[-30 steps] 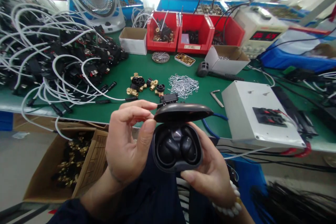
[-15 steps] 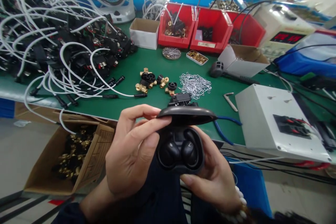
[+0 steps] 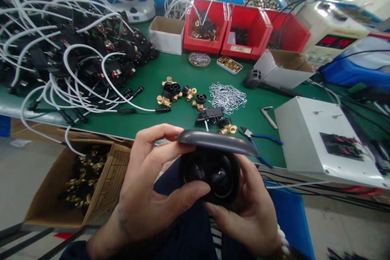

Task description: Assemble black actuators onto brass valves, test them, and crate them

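A black earbud case [image 3: 217,143], its lid partly raised, is held between my two hands in front of the bench edge. Two dark earbuds [image 3: 218,178] sit inside it, partly in shadow. My left hand [image 3: 158,183] grips the lid's left side with its fingers, and its thumb lies over the case's front rim. Around the base from the right and below, my right hand [image 3: 250,203] is closed. Just beyond the case lie a black module [image 3: 210,116], a brass fitting [image 3: 228,128] and blue-handled pliers [image 3: 265,138].
Black modules with white cables [image 3: 100,44] crowd the bench's left. Brass fittings [image 3: 167,97], metal clips [image 3: 228,97] and a hex key [image 3: 268,117] lie mid-bench. Red bins [image 3: 246,28] stand behind. A grey box [image 3: 307,142] is at right, a carton of brass parts [image 3: 106,187] lower left.
The lid has tipped lower over the earbuds, and the case has dropped slightly. My left thumb has moved right onto the front rim. The brass fitting and plier jaws have come into view.
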`<act>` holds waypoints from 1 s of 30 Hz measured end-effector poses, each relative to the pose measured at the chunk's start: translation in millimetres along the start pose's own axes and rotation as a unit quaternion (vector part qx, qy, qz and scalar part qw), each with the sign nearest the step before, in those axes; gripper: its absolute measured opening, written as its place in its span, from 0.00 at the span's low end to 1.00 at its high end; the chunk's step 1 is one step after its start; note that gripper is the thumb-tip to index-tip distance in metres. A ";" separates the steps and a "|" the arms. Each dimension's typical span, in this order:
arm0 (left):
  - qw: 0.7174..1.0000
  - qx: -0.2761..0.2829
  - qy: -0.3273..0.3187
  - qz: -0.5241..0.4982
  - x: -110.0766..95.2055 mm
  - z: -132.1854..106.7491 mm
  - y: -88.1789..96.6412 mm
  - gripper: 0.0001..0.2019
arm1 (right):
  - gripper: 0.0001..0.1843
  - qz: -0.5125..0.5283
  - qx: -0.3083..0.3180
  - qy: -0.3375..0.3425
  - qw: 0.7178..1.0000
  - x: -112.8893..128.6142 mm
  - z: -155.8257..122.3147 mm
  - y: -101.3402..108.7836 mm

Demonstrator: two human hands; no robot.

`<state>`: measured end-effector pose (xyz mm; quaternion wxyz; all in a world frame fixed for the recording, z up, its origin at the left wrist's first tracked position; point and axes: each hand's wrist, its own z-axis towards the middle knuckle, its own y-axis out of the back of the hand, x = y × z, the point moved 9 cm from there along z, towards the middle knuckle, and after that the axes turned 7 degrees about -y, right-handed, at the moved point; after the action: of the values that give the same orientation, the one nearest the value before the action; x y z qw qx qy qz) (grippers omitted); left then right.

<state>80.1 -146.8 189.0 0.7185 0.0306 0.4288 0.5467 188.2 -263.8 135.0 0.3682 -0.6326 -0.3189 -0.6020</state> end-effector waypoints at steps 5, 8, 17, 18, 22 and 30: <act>0.994 0.086 -0.058 0.025 -16.2 7.3 -16.0 0.13 | 0.27 0.014 -0.021 -0.031 0.999 3.5 13.4 1.9; 0.989 0.111 -0.089 0.046 -23.3 7.1 -24.4 0.14 | 0.13 -0.048 -0.076 -0.030 0.996 5.5 22.8 12.7; 0.978 0.120 -0.112 0.126 -24.8 6.1 -33.0 0.09 | 0.23 -0.036 -0.141 -0.055 0.988 -7.6 24.1 22.6; 0.980 0.119 -0.106 0.121 -23.4 5.9 -32.6 0.09 | 0.23 -0.034 -0.140 -0.058 0.988 -8.1 24.1 21.8; 0.990 0.097 -0.073 0.073 -17.6 0.3 -28.6 0.11 | 0.23 -0.006 -0.124 -0.075 0.989 -10.8 24.8 17.5; 0.990 0.026 -0.127 0.057 -25.7 -7.5 -12.4 0.09 | 0.25 0.033 -0.102 -0.104 0.989 -15.0 22.8 14.9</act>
<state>83.8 -175.8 192.9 0.7336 0.1430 0.3455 0.5674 211.8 -251.7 118.7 0.2866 -0.7360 -0.2715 -0.5499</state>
